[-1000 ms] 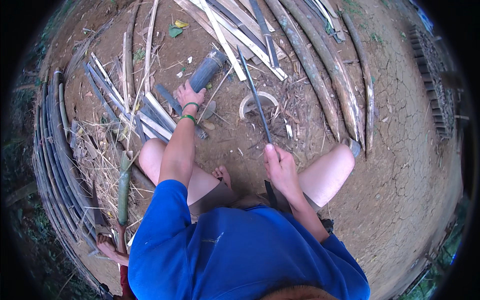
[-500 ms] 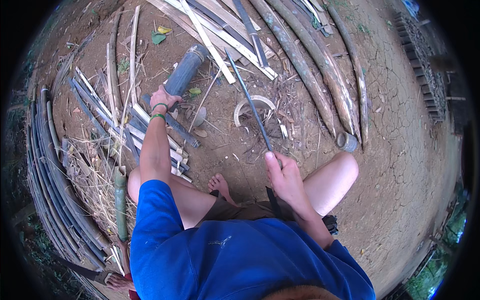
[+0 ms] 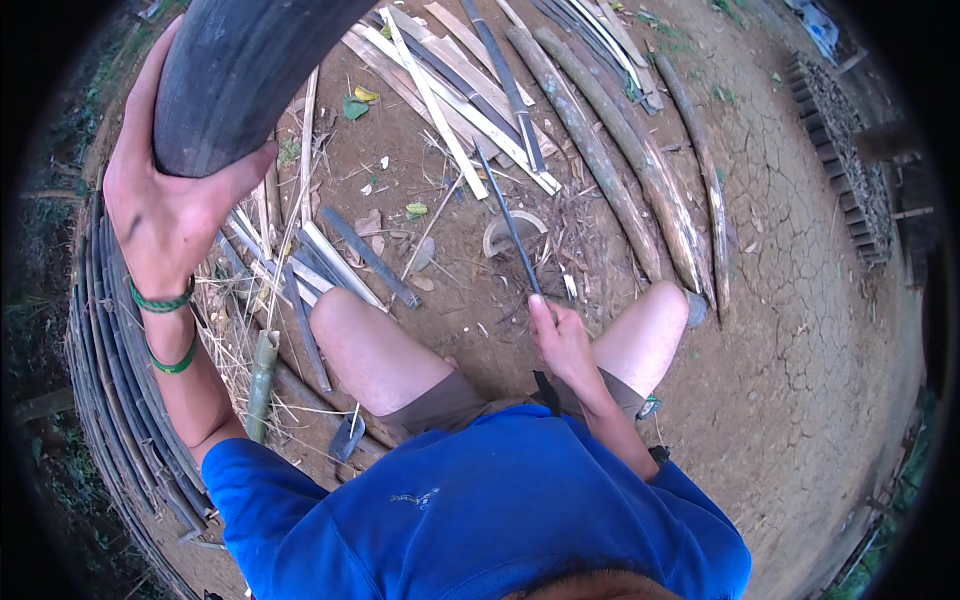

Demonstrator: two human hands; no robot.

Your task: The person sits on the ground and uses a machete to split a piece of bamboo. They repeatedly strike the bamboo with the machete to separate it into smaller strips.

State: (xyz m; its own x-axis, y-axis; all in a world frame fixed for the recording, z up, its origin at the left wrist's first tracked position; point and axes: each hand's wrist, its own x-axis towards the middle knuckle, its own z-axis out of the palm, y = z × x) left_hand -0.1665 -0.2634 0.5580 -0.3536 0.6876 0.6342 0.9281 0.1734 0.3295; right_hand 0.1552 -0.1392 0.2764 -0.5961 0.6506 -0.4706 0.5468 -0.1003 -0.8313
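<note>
Two hands in view, one thing in each. Left hand (image 3: 165,215) raised up close to the camera, palm wrapped round the end of one thick dark bamboo tube (image 3: 240,75) that fills the top left. Two green bands (image 3: 165,325) on that wrist. Right hand (image 3: 562,342) low between two bare knees, clenched round the handle of one long dark blade (image 3: 508,222), tip pointing away over the ground. One pale curved shaving (image 3: 512,232) lying right beside the blade. Three long rough poles (image 3: 610,165) side by side at upper right. Loads of split strips (image 3: 455,105) fanned out at the top, too many to count, more short ones (image 3: 335,265) by the left knee. One green bamboo stub (image 3: 262,385) under the left arm. Stack of dark canes (image 3: 110,400) curving along the left edge. Bare cracked dirt floor (image 3: 800,330), outdoors, blue shirt at the bottom.
</note>
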